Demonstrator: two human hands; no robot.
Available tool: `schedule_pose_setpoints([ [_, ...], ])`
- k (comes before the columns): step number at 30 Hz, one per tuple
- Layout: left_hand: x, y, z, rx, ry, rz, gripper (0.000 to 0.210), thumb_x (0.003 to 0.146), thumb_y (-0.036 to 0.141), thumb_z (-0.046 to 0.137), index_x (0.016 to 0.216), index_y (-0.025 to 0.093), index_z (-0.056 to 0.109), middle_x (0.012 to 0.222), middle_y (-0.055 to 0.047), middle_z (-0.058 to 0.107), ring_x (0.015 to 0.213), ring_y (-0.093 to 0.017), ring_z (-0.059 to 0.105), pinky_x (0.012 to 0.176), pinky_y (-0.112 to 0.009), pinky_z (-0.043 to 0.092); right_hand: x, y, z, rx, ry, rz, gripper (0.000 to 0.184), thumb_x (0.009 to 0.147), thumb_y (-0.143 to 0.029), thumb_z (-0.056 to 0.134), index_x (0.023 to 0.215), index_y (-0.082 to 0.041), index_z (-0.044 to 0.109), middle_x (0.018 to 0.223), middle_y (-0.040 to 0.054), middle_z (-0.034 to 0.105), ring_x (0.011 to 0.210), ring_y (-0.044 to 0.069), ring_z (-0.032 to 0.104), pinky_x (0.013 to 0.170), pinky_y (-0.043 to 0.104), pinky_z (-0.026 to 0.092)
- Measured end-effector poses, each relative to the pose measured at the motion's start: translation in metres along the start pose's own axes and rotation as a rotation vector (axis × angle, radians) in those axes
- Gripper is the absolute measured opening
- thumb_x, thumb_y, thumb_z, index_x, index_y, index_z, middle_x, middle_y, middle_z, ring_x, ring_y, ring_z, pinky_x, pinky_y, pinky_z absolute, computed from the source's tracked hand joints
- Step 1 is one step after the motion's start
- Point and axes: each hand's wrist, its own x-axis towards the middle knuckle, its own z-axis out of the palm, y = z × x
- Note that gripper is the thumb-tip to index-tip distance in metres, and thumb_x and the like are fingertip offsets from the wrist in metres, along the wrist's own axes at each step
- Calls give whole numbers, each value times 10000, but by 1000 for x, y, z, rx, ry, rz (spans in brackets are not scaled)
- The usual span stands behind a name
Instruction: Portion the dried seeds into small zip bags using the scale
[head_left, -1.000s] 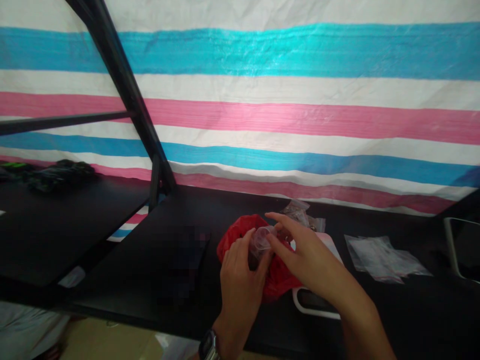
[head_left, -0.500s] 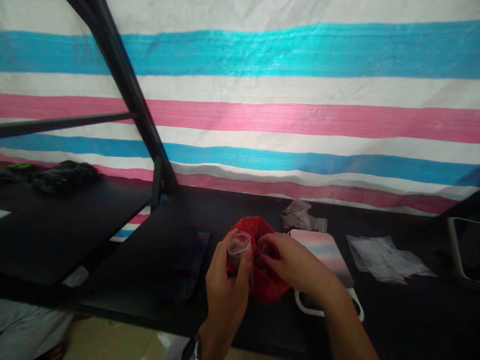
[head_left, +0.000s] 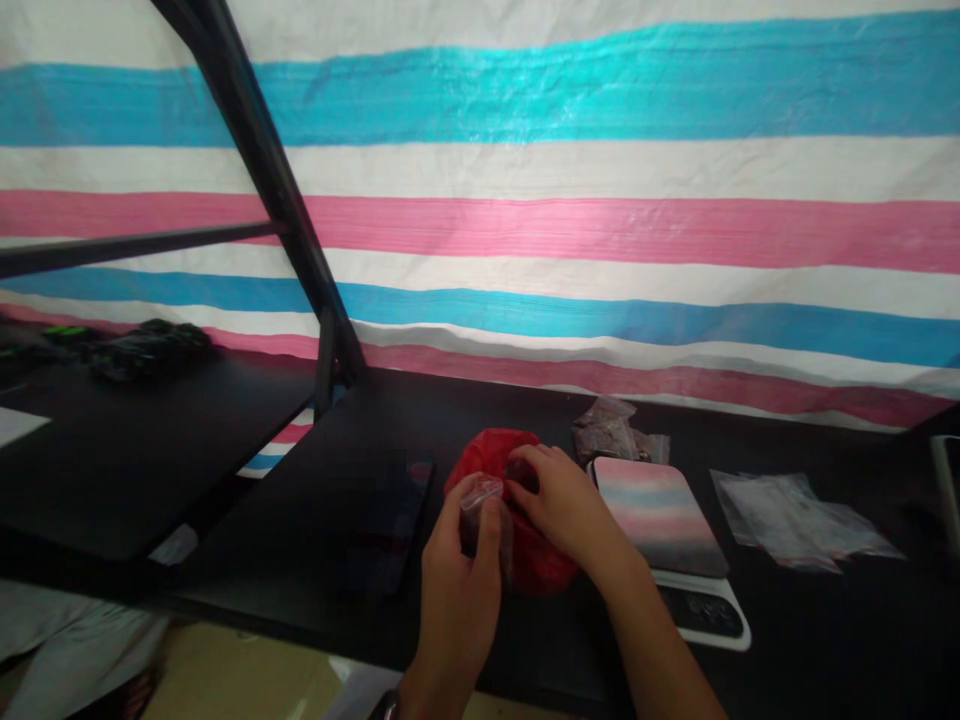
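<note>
My left hand (head_left: 459, 575) is closed around a small clear zip bag (head_left: 481, 494), its mouth facing up. Right beside it lies an opened red plastic bag (head_left: 551, 560). My right hand (head_left: 551, 500) reaches into the red bag from the right with thumb and fingers bent together. What those fingertips hold, if anything, is too small and dark to make out. A digital scale (head_left: 660, 515) with a shiny plate sits just right of my right forearm, its plate bare.
Behind the scale are filled zip bags (head_left: 607, 430); at right, a pile of flat clear bags (head_left: 799, 515). A dark flat device (head_left: 390, 530) lies left of my hands. A black metal frame (head_left: 281, 190) rises before a striped sheet (head_left: 600, 230). Someone's trouser leg (head_left: 82, 650) shows lower left.
My right hand has moved slightly up and back in the red bag. The clear bag's mouth looks narrower. The view has shifted a little, and more of the scale's front shows.
</note>
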Motion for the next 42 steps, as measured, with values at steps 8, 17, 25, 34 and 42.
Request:
schedule_pose_setpoints([
  [8,9,2,4,-115,64,6,582,929,688,602,1208,186,699,1182,-133,792,1075,-279,766,964,-426,612,-4,-1,-7,157,-72,28,118,920,-177,661,978,-191,763,977,61,803,899,223,701,784,317,447],
  [17,3,-11,5,134,100,391,504,951,551,701,1335,228,657,1222,-108,776,1092,-270,750,943,-422,612,-20,13,-44,375,24,44,212,973,-281,651,1136,-215,770,1071,44,817,988,212,739,884,327,501],
  [25,2,-4,23,214,77,522,430,974,436,714,1350,243,638,1145,-69,771,1013,-238,755,924,-399,621,-41,-3,-76,323,268,-62,236,925,-265,713,1154,-266,769,1107,32,796,980,223,707,901,359,522],
  [34,6,-6,36,192,58,503,411,959,345,711,1345,227,634,1181,-84,764,1045,-252,739,947,-424,595,-45,-16,-77,166,252,-198,339,879,-85,765,1155,-281,750,1168,20,783,1110,230,685,995,381,533],
  [42,4,6,33,56,125,399,400,949,435,717,1290,229,688,1155,-82,770,1019,-232,750,921,-374,616,-41,-10,-75,216,333,-129,282,963,-179,695,1225,-280,719,1222,40,752,1106,233,682,1010,394,520],
])
